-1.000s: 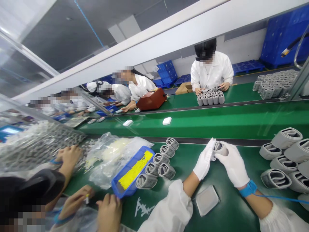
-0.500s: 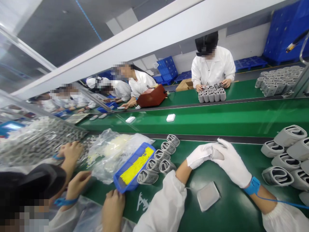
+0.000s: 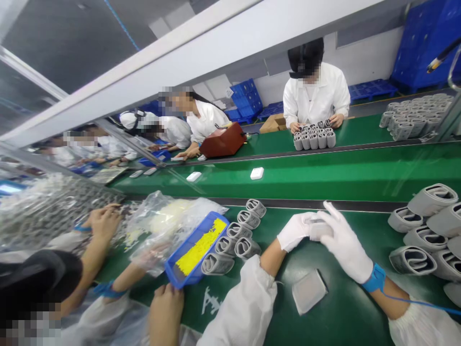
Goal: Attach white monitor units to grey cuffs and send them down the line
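Observation:
Both my hands wear white gloves and meet above the green work surface. My left hand [image 3: 294, 232] is closed on the left end of a small pale grey, box-like piece [image 3: 318, 230]. On the other side of that piece, my right hand [image 3: 345, 247] grips it with thumb and fingers, the index finger raised. Gloves cover much of the piece, so its exact kind is unclear. Below the hands lies a flat, whitish, rounded-corner case [image 3: 309, 291]. A blue wrist strap [image 3: 375, 278] with a cord circles my right wrist.
Rolled grey cuffs [image 3: 414, 259] are stacked at right; more rolled cuffs [image 3: 226, 246] stand beside a blue tray [image 3: 173, 276] of yellow pieces. A co-worker's hand [image 3: 167, 307] rests near the tray. White cases [image 3: 257, 173] lie on the green conveyor [image 3: 324, 178] ahead.
My hands stay around the pale grey piece, which has turned slightly. At left, a co-worker's hand has reached forward to the clear plastic bag. The view has shifted slightly.

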{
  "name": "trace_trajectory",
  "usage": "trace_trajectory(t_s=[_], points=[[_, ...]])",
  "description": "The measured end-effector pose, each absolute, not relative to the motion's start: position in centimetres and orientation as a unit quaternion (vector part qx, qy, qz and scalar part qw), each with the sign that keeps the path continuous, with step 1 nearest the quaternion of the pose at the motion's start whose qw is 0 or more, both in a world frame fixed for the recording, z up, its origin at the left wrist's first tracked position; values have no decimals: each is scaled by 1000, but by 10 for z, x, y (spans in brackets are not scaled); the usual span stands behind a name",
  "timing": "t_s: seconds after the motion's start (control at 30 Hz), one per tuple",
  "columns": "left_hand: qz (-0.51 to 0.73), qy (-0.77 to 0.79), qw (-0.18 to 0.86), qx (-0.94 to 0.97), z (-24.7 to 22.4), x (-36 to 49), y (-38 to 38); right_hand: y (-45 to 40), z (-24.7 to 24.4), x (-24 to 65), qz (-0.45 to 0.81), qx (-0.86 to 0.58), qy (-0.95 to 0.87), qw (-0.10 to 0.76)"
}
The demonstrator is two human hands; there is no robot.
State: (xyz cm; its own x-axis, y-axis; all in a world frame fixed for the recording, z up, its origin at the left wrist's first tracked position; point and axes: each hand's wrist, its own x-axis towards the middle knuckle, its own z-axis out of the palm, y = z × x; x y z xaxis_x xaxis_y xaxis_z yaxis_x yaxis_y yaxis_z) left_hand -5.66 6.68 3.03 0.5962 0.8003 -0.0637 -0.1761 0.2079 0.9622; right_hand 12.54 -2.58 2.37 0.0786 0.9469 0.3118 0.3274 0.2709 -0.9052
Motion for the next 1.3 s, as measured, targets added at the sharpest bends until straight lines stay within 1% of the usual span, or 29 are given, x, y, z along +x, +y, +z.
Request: trace_trajectory(t_s=[0.07,0.1,0.17,0.23,0.43,0.6,0.8,0.93,1.1,1.3], points=[[323,307,705,552,29,-57,69,-24,24,129,366,-508,-521,581],[314,313,699,561,29,-57,71,-23,24,130,405,-496,-483,597],[302,324,687,576,28,-58,74,-19,22,132,474,-480,-436,596],[290,332,676,590,29,-58,75,-16,21,132,501,-481,-425,580],[279,340,656,614,31,-59,73,-12,19,133,502,-474,-439,575],[276,337,662,610,30,-58,75,-13,23,136,526,-463,-433,567],[247,322,671,620,38,-57,73,-10,23,139,465,-506,-487,539],[230,317,668,633,39,-59,71,-8,24,142,475,-495,-497,531],[243,333,656,633,32,-65,72,-7,28,145,460,-521,-519,498],[264,330,655,627,30,-62,72,-7,26,142,441,-527,-523,505]])
